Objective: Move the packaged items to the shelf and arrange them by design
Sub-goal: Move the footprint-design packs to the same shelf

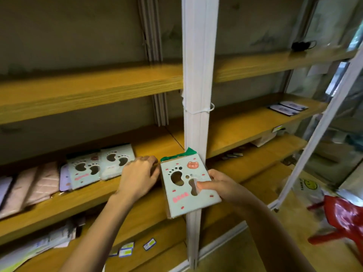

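Contents of the shelving bay:

1. Yellow wooden shelf board [94,197], middle level, carrying the stock listed below.
2. Pale pink quilted flat packs [39,185], far left, overlapping one another. A lilac flat pack [63,180] is tucked just beside them.
3. Two mint-green shelved paw-print packs [84,172], side by side and touching, faces up.
4. Left hand [137,177], knuckles up and fingers curled under, over the board between the shelved pair and the held piece. I cannot tell whether its fingertips touch or hold anything.
5. Mint-green cardboard pack with paw-shaped cut-outs, a pink bear face and a green top tab [186,185]. It is held in the air at the shelf's front edge, tilted, just in front of the post. It is not yet set down.
   - Handling: it looks light, thin and fairly stiff. The cut-outs probably weaken the face, so the outer edges are the safer hold, and it should slide in flat next to its matching pair.
6. Right hand [222,185], pinching this pack at its right side, with the thumb pressed on the front by a cut-out and the fingers behind.
7. White upright post [198,75], bound with cord.
8. Dark-bordered flat packs [288,107], well apart on the right-hand board.
9. Red plastic stool [343,220], on the floor at far right.
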The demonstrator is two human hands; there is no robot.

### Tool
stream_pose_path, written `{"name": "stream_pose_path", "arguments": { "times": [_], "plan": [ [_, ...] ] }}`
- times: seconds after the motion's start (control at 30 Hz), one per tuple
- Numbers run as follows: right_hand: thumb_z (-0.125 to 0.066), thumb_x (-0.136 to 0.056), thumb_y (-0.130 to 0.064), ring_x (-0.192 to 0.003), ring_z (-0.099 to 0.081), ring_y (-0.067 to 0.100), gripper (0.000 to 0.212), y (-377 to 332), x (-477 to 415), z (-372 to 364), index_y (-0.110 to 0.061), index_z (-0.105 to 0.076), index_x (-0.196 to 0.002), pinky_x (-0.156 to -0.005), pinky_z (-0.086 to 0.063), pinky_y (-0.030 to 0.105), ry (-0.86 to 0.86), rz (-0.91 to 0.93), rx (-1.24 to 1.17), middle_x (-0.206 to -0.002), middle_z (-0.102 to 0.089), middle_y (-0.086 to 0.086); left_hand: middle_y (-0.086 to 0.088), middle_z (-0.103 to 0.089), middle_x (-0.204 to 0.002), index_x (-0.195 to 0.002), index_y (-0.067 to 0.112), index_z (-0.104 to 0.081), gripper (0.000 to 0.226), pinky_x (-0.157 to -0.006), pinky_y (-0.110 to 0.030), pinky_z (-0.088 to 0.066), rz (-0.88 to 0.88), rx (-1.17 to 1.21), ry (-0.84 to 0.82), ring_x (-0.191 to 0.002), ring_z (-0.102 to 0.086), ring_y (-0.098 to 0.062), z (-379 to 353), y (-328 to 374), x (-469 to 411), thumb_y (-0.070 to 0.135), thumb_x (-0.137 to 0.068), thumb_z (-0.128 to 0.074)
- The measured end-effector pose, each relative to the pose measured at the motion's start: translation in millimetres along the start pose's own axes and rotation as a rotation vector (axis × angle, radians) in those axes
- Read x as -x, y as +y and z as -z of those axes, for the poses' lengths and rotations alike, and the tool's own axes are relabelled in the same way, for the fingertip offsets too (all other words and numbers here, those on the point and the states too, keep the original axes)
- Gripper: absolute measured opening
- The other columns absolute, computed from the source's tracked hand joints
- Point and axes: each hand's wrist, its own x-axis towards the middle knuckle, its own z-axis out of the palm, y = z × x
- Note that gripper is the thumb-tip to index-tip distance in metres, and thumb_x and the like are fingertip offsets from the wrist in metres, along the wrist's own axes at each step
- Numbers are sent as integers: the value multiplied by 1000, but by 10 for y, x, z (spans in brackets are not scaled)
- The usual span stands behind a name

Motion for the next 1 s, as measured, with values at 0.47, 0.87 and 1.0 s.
{"name": "stream_pose_path", "arguments": {
  "times": [0.47, 0.87, 1.0],
  "plan": [
    [-59, -91, -14, -70, -65, 12, 32, 416, 406, 1614, -7, -46, -119, -47, -50, 15, 193, -4, -53, -89, -65, 4, 1, -64, -112, -115, 20, -57, 31, -72, -25, -46, -127, 57, 22, -99, -60, -15, -435, 1614, -366, 38, -96, -41],
    [-60, -89, -19, -95, -65, 26, 35, 444, -4, 3108, -11, -46, -120, -89, -53, 43, 350, 38, -69, -108, -65, 12, 0, -61, -120, -118, 23, -53, 32, -81, -31, -47, -248, 76, -58, -108, -56, -18, -976, 2765, -1657, 40, -97, -37],
    [-59, -91, -21, -85, -61, 15, 30, 321, -291, 3602, -13, -49, -118, -68, -49, 26, 361, 46, -33, -104, -64, 5, 0, -59, -125, -121, 22, -53, 34, -84, -29, -46, -239, 78, -62, -113, -55, -18, -1127, 3053, -2161, 41, -97, -36]
  ]
}}
